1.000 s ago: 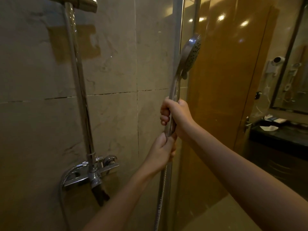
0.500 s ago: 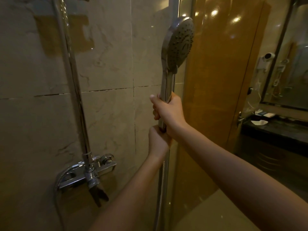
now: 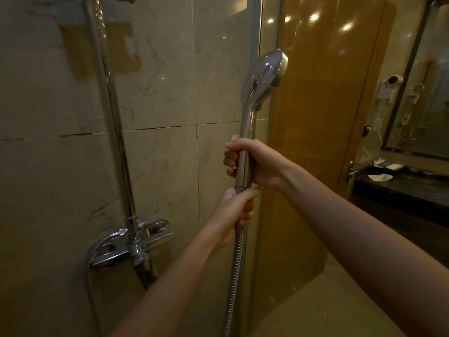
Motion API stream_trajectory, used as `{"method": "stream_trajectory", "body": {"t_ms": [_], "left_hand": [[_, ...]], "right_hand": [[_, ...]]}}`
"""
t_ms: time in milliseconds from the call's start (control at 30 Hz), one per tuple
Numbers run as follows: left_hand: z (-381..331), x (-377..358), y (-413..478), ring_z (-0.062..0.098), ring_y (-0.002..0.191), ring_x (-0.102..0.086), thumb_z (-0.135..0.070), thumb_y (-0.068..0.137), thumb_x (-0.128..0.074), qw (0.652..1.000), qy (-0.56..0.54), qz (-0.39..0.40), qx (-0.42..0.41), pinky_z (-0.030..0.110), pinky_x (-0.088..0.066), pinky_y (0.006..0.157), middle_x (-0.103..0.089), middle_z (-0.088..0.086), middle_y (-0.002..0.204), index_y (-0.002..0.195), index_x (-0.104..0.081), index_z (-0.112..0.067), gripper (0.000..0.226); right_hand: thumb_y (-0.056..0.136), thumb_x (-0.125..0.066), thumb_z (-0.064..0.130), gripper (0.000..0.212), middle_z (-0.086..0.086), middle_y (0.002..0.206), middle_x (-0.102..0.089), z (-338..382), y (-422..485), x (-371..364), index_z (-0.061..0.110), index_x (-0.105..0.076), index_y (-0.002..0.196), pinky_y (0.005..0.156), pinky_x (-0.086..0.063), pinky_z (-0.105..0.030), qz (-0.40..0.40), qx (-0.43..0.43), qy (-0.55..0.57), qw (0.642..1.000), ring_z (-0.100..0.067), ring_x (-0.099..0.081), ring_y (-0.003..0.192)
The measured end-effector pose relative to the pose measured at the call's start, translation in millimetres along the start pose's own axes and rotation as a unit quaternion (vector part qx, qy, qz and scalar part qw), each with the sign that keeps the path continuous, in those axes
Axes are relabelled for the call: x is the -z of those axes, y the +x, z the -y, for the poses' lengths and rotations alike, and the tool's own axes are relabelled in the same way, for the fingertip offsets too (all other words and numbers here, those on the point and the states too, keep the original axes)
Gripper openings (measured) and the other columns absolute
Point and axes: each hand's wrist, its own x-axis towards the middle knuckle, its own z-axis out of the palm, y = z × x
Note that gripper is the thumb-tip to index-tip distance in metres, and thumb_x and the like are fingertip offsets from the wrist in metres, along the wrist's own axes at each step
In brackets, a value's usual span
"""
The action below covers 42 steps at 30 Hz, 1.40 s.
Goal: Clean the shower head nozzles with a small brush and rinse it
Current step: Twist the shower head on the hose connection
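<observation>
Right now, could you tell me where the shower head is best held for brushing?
Hold the shower head by its slim upright handle, coming from the right as the right hand does; that leaves the round head clear above it.

The shower head [image 3: 266, 69] shows you only its back; its nozzle face is hidden. Your right hand [image 3: 255, 164] covers part of its handle [image 3: 245, 132]. The bottom edge cuts the hose [image 3: 234, 276]. The items [image 3: 382, 164] on the worktop [image 3: 401, 188] are too small to tell.
</observation>
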Motion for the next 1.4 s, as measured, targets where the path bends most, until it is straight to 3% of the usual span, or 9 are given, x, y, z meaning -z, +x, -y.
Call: {"method": "stream_trajectory", "body": {"t_ms": [167,367,533,633,733,833,1100,1267,1400], "left_hand": [[2,6,-13,0.009,0.063,-0.06,-0.023,0.089,-0.058,0.996,0.036,-0.055,-0.057,0.026,-0.054,0.062,-0.064,-0.005,0.07,0.099,-0.057,-0.013,0.014],[6,8,-21,0.01,0.076,-0.068,-0.021,0.082,-0.065,0.973,0.114,-0.131,-0.151,0.021,-0.056,0.071,-0.072,0.001,0.081,0.085,-0.068,-0.021,0.004],[5,8,-24,0.011,0.077,-0.07,-0.022,0.082,-0.065,0.968,0.096,-0.174,-0.156,0.025,-0.056,0.073,-0.074,-0.002,0.083,0.087,-0.068,-0.026,0.007],[3,5,-26,0.01,0.077,-0.07,-0.023,0.084,-0.064,0.969,0.102,-0.165,-0.156,0.025,-0.057,0.072,-0.074,-0.002,0.081,0.087,-0.067,-0.027,0.006],[4,5,-28,0.011,0.077,-0.07,-0.022,0.084,-0.063,0.971,0.094,-0.161,-0.15,0.025,-0.056,0.073,-0.073,-0.002,0.08,0.087,-0.068,-0.025,0.006],[5,6,-30,0.01,0.077,-0.07,-0.022,0.085,-0.062,0.971,0.095,-0.154,-0.155,0.021,-0.056,0.071,-0.074,-0.004,0.081,0.085,-0.068,-0.029,0.009],[2,2,-29,0.012,0.071,-0.069,-0.02,0.084,-0.064,0.974,0.087,-0.141,-0.151,0.024,-0.056,0.069,-0.073,-0.003,0.073,0.084,-0.07,-0.024,0.007],[5,-1,-32,0.01,0.075,-0.071,-0.027,0.083,-0.065,0.974,0.096,-0.142,-0.149,0.022,-0.056,0.07,-0.074,-0.004,0.08,0.084,-0.069,-0.029,0.005],[0,0,-32,0.01,0.072,-0.07,-0.023,0.084,-0.064,0.974,0.081,-0.145,-0.155,0.017,-0.053,0.064,-0.073,-0.004,0.075,0.081,-0.071,-0.028,0.009]], "right_hand": [[0.085,-0.062,0.018,0.024,0.004,0.066,-0.051,3,-3,5,0.022,-0.056,0.062,0.06,-0.046,-0.022,0.006,0.019,-0.009,1.0,-0.009,-0.051,0.063],[0.084,-0.066,0.03,0.014,0.001,0.077,-0.055,8,-10,-1,0.021,-0.055,0.082,0.068,-0.048,-0.026,-0.054,0.023,-0.142,0.988,-0.012,-0.055,0.072],[0.074,-0.073,0.05,0.038,0.004,0.073,-0.051,2,-19,-13,0.031,-0.041,0.079,0.041,-0.041,-0.006,-0.172,0.036,-0.47,0.865,-0.004,-0.051,0.058],[0.072,-0.074,0.052,0.042,0.001,0.084,-0.054,-3,-21,-14,0.026,-0.045,0.087,0.054,-0.048,-0.019,-0.196,0.048,-0.505,0.839,-0.011,-0.055,0.07],[0.071,-0.078,0.045,0.052,-0.003,0.094,-0.058,2,-27,-15,0.018,-0.05,0.105,0.07,-0.057,-0.031,-0.182,0.046,-0.493,0.85,-0.018,-0.06,0.082],[0.07,-0.081,0.031,0.057,0.002,0.101,-0.06,9,-36,-14,0.02,-0.047,0.114,0.074,-0.055,-0.026,-0.156,0.074,-0.448,0.877,-0.013,-0.062,0.091],[0.084,-0.058,-0.004,0.039,-0.005,0.111,-0.065,6,-45,-15,0.012,-0.052,0.119,0.086,-0.052,-0.033,-0.078,0.046,-0.132,0.987,-0.016,-0.066,0.101],[0.084,-0.069,0.032,0.054,-0.009,0.099,-0.055,1,-40,-26,0.01,-0.041,0.124,0.079,-0.049,-0.032,-0.157,0.047,-0.135,0.977,-0.018,-0.057,0.089],[0.084,-0.069,0.029,0.051,-0.009,0.102,-0.061,-11,-38,-28,0.009,-0.043,0.124,0.075,-0.052,-0.029,-0.228,0.104,-0.037,0.967,-0.016,-0.063,0.089]]}}
